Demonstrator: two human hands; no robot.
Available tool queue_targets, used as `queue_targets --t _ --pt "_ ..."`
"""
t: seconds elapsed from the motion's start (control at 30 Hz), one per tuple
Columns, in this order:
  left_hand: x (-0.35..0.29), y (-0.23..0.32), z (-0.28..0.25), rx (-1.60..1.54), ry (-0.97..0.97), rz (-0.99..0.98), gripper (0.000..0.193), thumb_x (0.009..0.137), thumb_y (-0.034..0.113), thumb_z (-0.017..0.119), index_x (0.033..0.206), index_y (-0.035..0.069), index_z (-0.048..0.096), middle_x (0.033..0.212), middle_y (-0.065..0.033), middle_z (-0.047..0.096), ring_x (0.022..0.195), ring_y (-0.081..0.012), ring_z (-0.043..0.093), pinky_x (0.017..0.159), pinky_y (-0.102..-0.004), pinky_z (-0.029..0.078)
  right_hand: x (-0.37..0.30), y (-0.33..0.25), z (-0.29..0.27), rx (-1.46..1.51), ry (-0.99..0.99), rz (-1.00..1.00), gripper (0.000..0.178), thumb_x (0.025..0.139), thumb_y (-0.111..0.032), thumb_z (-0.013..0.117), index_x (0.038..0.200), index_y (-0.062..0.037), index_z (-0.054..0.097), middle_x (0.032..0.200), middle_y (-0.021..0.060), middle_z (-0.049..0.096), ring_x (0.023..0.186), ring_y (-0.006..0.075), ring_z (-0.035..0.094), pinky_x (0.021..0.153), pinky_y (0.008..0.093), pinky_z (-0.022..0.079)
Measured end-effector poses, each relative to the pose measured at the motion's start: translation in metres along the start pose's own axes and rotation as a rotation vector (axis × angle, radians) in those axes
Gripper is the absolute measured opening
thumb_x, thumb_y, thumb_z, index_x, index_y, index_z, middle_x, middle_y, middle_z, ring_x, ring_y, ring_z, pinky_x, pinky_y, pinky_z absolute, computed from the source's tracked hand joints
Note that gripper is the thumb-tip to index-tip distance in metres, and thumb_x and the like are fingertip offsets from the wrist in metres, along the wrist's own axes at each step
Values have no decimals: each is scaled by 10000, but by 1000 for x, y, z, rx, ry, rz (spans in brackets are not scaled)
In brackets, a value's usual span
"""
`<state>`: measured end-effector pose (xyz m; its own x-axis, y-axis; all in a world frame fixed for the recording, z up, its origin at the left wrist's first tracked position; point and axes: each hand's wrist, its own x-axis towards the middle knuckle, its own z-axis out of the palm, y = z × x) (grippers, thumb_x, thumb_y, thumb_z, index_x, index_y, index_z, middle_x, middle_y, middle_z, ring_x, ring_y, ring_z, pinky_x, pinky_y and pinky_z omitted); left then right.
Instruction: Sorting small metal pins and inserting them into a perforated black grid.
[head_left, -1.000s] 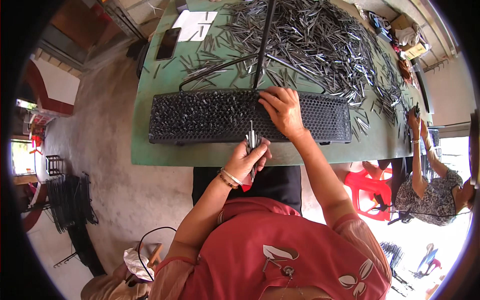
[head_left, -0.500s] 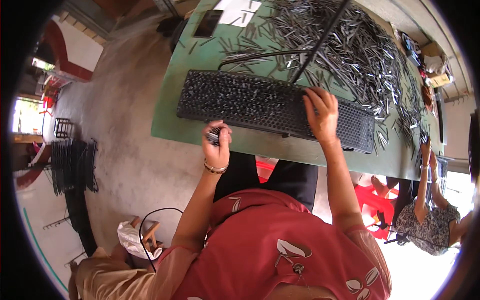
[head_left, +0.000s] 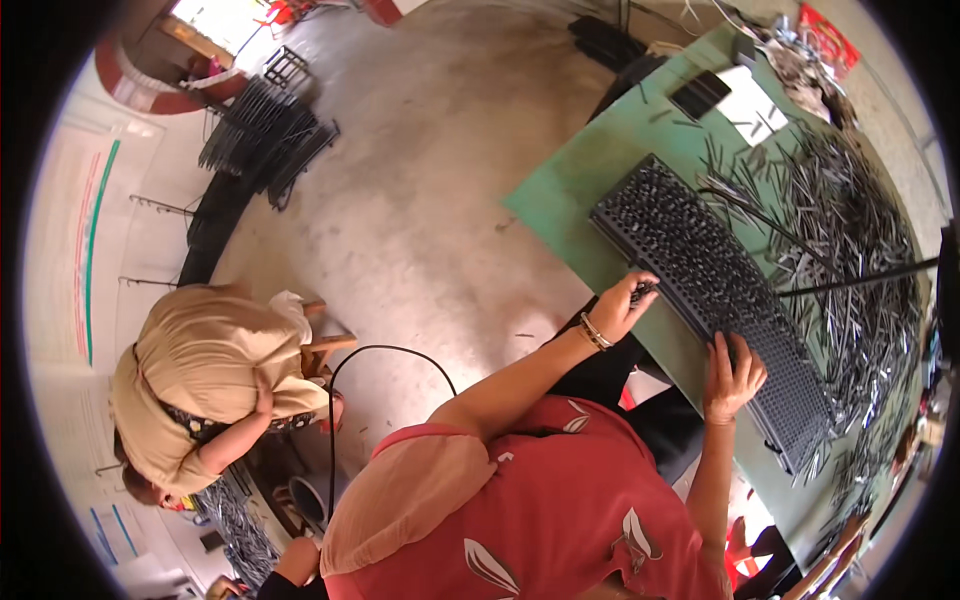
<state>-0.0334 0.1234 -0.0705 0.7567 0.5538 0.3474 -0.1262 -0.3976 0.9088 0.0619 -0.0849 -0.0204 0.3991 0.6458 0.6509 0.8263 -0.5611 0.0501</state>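
A long black rack [head_left: 690, 235] with a grid of round holes lies on the green table. Its far-left part is packed with upright dark pieces, while the near-right part shows bare holes. My left hand [head_left: 617, 308] is beside the rack's near edge, closed around a bundle of thin dark strips [head_left: 643, 291]. My right hand [head_left: 735, 385] rests over the rack where the packed part ends, its fingertips bent down and drawn together at the holes. What those fingertips hold, if anything, is too small to make out. A big heap of loose dark strips [head_left: 850, 240] spreads beyond the rack.
A thin black rod [head_left: 860, 277] crosses above the heap. At the table's [head_left: 560, 190] far end lie a black phone [head_left: 699, 95] and a white sheet [head_left: 750, 108]. To my left a person in beige [head_left: 215, 350] bends beside a wooden stool [head_left: 325, 343]. Black racks [head_left: 265, 130] stand farther off.
The view has swung left, so the table sits farther right and the person in beige shows more fully. Both hands keep nearly the same places at the rack, the left still with its bundle.
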Motion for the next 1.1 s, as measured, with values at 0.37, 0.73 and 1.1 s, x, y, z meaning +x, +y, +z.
queue_targets --t 0.37,0.73,1.1 --pt "29 -2 -2 -8 5 52 224 878 133 589 1007 5 458 804 -135 605 713 -287 615 648 -361 478 14 -2 3 -21 32 44 307 733 -196 724 1035 -200 669 1038 -17 595 912 184 537 802 346 396" --pt "10 5 7 278 -391 305 204 884 192 586 1002 30 548 858 -121 631 761 -250 634 670 -332 499 41 -12 -33 408 48 194 237 696 26 704 917 -53 670 958 85 624 865 245 581 745 336 451" --pt "2 83 19 -664 -890 -626 180 920 199 551 846 35 550 687 -13 579 588 -64 528 535 -216 436 37 -18 -33 1298 -371 783 171 835 -132 664 882 33 664 924 93 611 777 150 573 684 281 468"
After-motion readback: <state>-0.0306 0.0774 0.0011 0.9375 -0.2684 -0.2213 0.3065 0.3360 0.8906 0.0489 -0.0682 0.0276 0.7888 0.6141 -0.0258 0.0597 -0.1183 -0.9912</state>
